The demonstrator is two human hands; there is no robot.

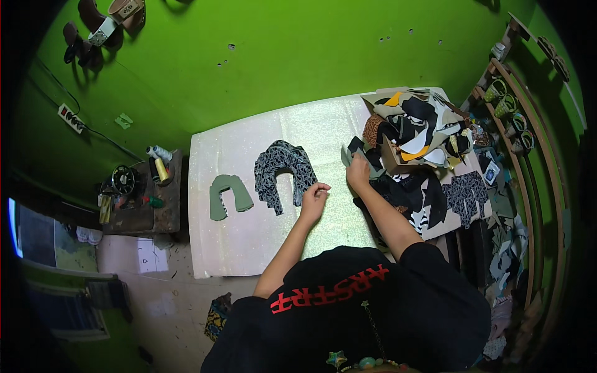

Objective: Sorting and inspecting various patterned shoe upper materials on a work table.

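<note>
My right hand (359, 174) is closed on a grey-green fabric piece (346, 156), at the edge of a heap of dark scraps. My left hand (315, 197) has its fingers curled in over the table, beside the right leg of a stack of black-and-white patterned arch-shaped pieces (271, 169); nothing shows in it. Farther left lies a smaller stack of green arch-shaped pieces (222, 186). The underside of both hands is hidden.
A cardboard box (393, 156) heaped with scraps stands at the table's right; more patterned cutouts (467, 194) lie near it. The table (236, 146) has a pale glittery cover. Left stands a small wooden stand (140, 216) with thread spools (161, 170). A wooden rack (521, 161) lines the right wall.
</note>
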